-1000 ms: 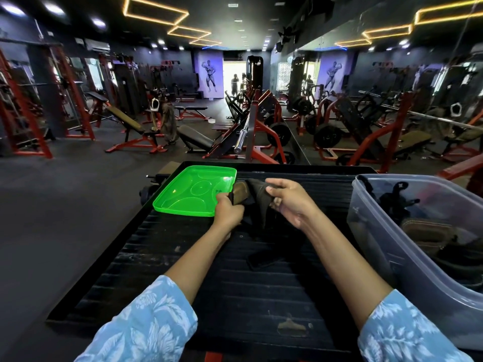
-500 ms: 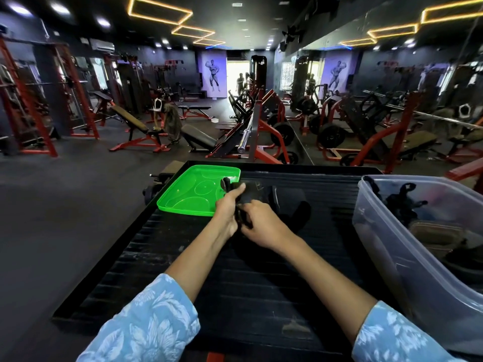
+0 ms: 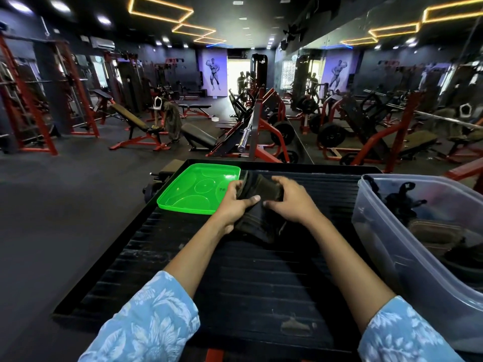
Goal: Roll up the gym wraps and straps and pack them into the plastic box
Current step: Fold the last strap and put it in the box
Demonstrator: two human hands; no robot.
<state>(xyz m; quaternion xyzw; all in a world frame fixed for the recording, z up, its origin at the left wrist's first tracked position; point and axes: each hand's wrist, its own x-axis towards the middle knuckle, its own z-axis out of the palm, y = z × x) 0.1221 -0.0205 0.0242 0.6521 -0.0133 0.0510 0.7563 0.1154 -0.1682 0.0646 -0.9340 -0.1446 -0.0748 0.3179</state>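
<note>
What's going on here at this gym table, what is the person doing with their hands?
A person in blue floral sleeves is rolling a dark gym wrap on a black ribbed table. The left hand and right hand both grip the roll, with its loose tail lying toward the person. A green lid lies just left of the hands. The clear plastic box at the right already holds dark straps.

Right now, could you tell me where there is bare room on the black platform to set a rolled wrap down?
Bare: the ribbed black platform between the forearms. Crowded: the far edge, where green lid, both hands and wrap sit; plastic box fills the right.
</note>
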